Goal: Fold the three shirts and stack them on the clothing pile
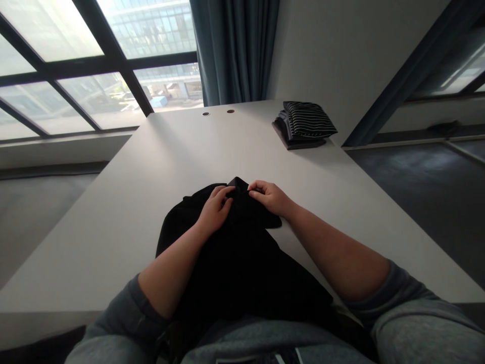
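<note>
A black garment [242,273] lies on the white table [162,146] in front of me and reaches back to the near edge by my body. Its exact kind is hard to make out in the dark cloth. At its far end, where a pointed flap stands up, my left hand [215,208] rests on the fabric with thumb and fingertips closed on a fold. Just to the right, my right hand [272,196] pinches the same far part between thumb and forefinger. A small gap separates the two hands.
Folded dark clothes [308,121], the top one black with white stripes, are stacked at the table's far right corner. Two round holes are set near the far edge. Behind hangs a blue curtain [237,50], with windows [162,28] to the left.
</note>
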Demonstrator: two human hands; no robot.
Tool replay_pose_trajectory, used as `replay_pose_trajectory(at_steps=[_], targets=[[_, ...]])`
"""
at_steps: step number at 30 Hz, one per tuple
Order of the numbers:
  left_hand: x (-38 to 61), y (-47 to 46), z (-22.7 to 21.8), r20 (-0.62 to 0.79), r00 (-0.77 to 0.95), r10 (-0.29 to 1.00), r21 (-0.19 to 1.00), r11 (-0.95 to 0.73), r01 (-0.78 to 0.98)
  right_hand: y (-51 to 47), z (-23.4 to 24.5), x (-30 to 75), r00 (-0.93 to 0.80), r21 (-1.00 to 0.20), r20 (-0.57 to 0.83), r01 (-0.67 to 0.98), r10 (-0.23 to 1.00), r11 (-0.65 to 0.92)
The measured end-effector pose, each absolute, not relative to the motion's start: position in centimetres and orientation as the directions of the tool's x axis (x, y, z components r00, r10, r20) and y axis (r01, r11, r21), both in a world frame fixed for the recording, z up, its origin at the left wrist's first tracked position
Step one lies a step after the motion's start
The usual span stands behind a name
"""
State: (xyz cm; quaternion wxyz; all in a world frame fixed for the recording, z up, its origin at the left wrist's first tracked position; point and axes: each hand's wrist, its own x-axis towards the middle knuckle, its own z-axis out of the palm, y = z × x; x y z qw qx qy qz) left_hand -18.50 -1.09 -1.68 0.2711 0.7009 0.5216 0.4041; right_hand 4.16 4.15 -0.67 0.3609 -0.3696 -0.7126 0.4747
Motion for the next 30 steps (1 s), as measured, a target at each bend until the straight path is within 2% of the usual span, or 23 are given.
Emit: replay_pose_trajectory(at_steps=[8, 13, 17, 21, 24, 27, 30], targets=[[-16.3, 1.6, -0.3, 0.074, 0.101, 0.992, 0.855, -0.115, 0.506, 3.7, 0.9, 4.8, -0.545, -0.835, 0.331, 0.213, 0.771, 0.508], [-15.4, 2.4, -1.5, 0.090, 0.121, 0.989, 0.844, -0.140, 0.518, 3.6, 1.5, 5.3, -0.639, -0.758, 0.378, 0.202, 0.670, 0.620], [-15.7, 1.9, -2.0, 0.080, 0.169, 0.982, 0.907, -0.142, 0.396, 3.5, 1.3, 5.1, -0.592, -0.755, 0.401, 0.219, 0.699, 0.618], [-16.1, 1.5, -1.9, -0.074, 0.207, 0.975, 0.978, 0.030, 0.206, 3.5, 0.8, 4.6, -0.552, -0.752, 0.426, 0.224, 0.717, 0.620], [-16.3, 1.3, -2.0, -0.159, 0.246, 0.956, 0.987, 0.148, 0.063, 3.6, 0.4, 4.4, -0.523, -0.754, 0.426, 0.246, 0.738, 0.609], [-16.4, 1.3, -2.0, -0.194, 0.257, 0.947, 0.981, 0.192, 0.032, 3.8, 0.0, 4.5, -0.509, -0.750, 0.413, 0.280, 0.756, 0.599], [-16.3, 1.1, -1.8, -0.177, 0.257, 0.950, 0.984, 0.166, 0.064, 3.9, -0.3, 4.6, -0.484, -0.757, 0.409, 0.294, 0.774, 0.583]])
